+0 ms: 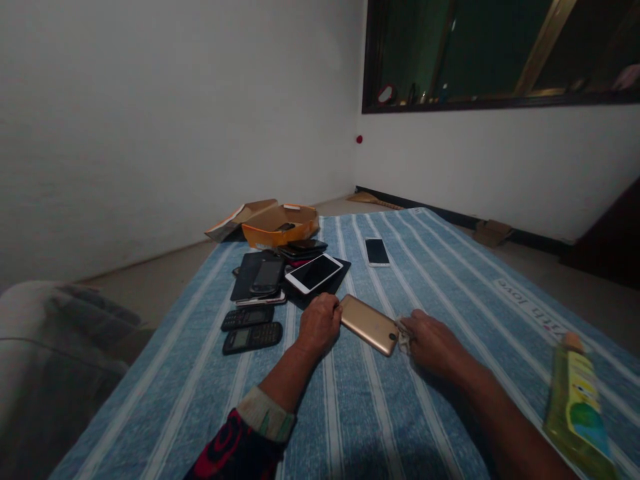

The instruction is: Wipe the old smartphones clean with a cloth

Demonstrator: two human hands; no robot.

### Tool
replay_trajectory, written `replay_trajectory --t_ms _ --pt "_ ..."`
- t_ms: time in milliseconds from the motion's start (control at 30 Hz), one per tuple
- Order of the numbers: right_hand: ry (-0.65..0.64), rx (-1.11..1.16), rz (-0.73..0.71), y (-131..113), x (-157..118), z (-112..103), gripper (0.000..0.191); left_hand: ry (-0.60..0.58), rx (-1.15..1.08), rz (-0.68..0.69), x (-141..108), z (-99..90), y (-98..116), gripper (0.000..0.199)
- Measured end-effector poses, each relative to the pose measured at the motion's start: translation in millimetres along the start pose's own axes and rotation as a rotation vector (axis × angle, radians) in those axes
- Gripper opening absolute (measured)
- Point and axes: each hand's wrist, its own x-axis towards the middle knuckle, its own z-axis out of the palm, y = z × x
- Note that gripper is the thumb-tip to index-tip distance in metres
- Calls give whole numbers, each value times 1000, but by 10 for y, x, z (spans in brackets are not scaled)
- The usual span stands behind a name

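Standing behind everything is a big pale wall [175, 113]. Next in size is a blue cover [440, 280] with white stripes, spread out under all the small things. An orange box [280, 238] sits open near the far left edge. A bottle [580, 407] of yellow stuff is close by on the right side.

Two hands are over the middle of the cover. The left hand [320, 325] pinches one end of a gold phone [369, 325]. The right hand [435, 340] is bunched around a small pale rag.

The gold phone is between the two hands, with its back facing up. Its long way runs on a slant, from the far end at the left hand down to the near end by the right hand. That near end has a dark round spot on it. The left hand is the closer one, since its fingers touch the phone. The right hand has only the rag [404, 337] between it and the phone's end. I can't tell if the rag is pushing on the phone, or if the phone is lifted off the cover.

A white phone [315, 273] lies just past the left hand. Littler still are two button phones [253, 337], side by side to its left.
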Motion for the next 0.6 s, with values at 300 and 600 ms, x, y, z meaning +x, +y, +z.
replay_trajectory --t_ms 300,600 --pt "0 -167 98 -215 -5 1 23 -2 11 -1 -2 -16 15 12" --pt "-36 -137 -20 -400 -136 27 27 -6 31 2 7 -19 23 13"
